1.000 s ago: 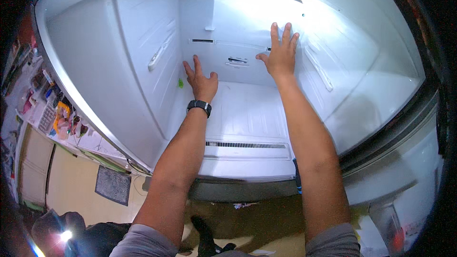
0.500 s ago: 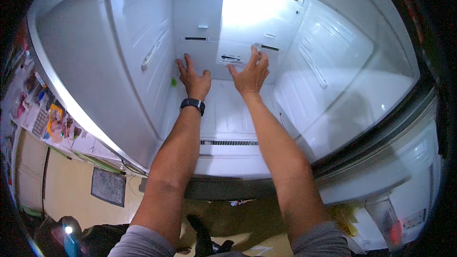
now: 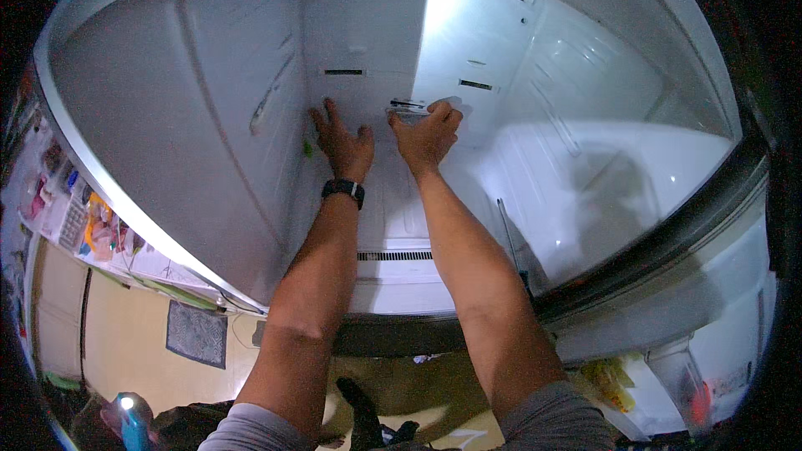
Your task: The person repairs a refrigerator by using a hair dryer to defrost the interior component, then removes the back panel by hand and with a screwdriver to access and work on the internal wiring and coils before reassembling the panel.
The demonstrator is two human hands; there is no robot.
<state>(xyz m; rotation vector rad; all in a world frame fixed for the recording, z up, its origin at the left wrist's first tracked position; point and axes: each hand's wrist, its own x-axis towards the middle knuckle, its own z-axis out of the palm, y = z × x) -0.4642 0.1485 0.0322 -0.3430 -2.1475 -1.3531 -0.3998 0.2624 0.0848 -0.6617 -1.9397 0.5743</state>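
Note:
Both of my arms reach into a white refrigerator compartment (image 3: 484, 129). My left hand (image 3: 344, 150) has its fingers spread and holds nothing, close to the lower left of the back panel (image 3: 363, 42). My right hand (image 3: 426, 138) is at a small slotted vent (image 3: 408, 105) low on that panel. Its thumb lies at the vent's left end and its bent fingers to the right, apart from the thumb. Whether the fingertips touch the panel, I cannot tell. Beside my right forearm a long thin tool with a metal shaft (image 3: 506, 225) leans at the compartment's front.
The refrigerator's side wall (image 3: 142, 92) curves along the left. At the lower right is an open white door or drawer (image 3: 643, 317). A shelf with baskets and small goods (image 3: 100, 221) stands left, above a grey mat (image 3: 196, 332). A person with a light (image 3: 127, 405) is lower left.
My right hand has moved down and left to the small vent, and its fingers have bent. The bright patch of light has shifted right. My left hand has barely moved.

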